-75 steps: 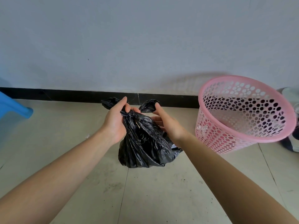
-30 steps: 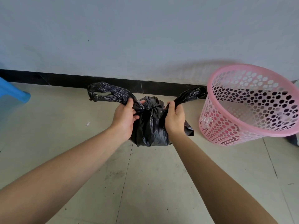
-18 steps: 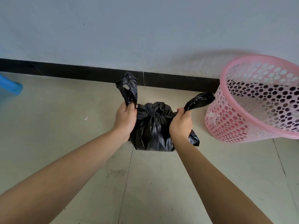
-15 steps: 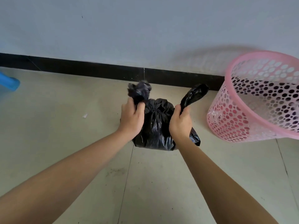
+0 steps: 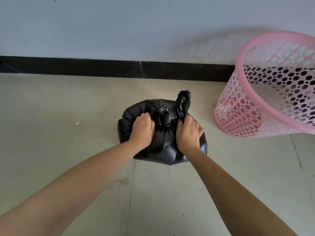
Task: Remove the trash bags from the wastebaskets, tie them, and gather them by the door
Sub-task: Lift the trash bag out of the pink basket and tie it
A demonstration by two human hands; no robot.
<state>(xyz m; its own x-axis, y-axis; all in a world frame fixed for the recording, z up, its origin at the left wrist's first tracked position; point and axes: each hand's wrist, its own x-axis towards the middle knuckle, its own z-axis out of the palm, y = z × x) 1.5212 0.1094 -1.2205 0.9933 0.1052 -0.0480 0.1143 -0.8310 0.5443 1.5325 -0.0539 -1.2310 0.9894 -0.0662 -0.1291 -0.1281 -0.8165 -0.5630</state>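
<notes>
A full black trash bag (image 5: 162, 147) rests on the tiled floor in the middle of the view, its neck gathered into a knot (image 5: 162, 114) on top. My left hand (image 5: 142, 129) is closed on the bag's plastic just left of the knot. My right hand (image 5: 188, 132) grips the bag's right tail, whose loose end (image 5: 183, 101) sticks up above my fingers. A pink perforated wastebasket (image 5: 238, 116) stands empty to the right, with no bag in it.
A white wall with a black baseboard (image 5: 102, 68) runs across behind the bag. A small white scrap (image 5: 77, 122) lies on the floor to the left. Pale floor tiles stretch in front of me.
The bag has come down onto the floor and bulges out. My hands have drawn in close to the knot, and the left tail no longer sticks up.
</notes>
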